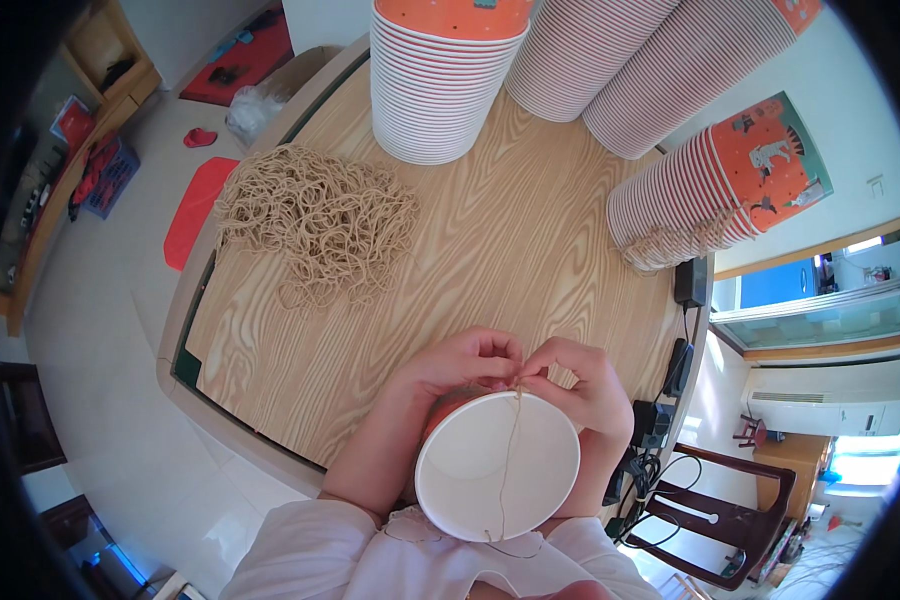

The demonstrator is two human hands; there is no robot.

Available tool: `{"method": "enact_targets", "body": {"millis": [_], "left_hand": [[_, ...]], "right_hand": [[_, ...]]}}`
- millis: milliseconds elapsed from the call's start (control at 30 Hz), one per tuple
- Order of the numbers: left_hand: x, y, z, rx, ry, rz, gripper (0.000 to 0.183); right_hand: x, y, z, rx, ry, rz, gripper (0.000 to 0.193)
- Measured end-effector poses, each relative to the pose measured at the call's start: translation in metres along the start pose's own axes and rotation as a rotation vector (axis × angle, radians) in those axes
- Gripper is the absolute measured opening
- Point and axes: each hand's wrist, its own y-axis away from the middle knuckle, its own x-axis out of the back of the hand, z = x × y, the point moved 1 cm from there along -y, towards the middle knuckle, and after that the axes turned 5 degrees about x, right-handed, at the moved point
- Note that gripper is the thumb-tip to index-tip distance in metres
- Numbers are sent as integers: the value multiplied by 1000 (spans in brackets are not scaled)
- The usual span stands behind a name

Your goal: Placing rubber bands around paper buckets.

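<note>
A paper bucket (460, 462), white inside with a little orange showing outside, tilts against my body with its mouth facing up. A thin tan string (508, 460) runs across that mouth from the near rim to the far rim. At the far rim, my left hand (470, 358) and my right hand (585, 390) meet with fingertips pinched on the string's end. Exactly how the string crosses between the fingers is too small to make out. A loose heap of tan string (320, 225) lies on the wood-grain table (470, 270), beyond my left hand.
Tall stacks of nested paper buckets (435, 95) stand at the far side. Another orange-printed stack (710, 190), with strings hanging at its lower end, is at the right. Black power adapters (653, 425) and cables line the right edge. A dark wooden chair (740, 500) stands beyond.
</note>
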Motion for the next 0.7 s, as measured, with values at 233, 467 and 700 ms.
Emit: {"method": "enact_targets", "body": {"millis": [233, 467, 700], "left_hand": [[-2, 1, 3, -25, 37, -21, 8], [-8, -2, 1, -14, -9, 9, 10], [-1, -3, -4, -21, -12, -28, 9]], "right_hand": [[-2, 0, 3, -43, 60, 23, 9], [-2, -4, 3, 64, -18, 33, 6], [-3, 0, 5, -4, -136, -45, 6]]}}
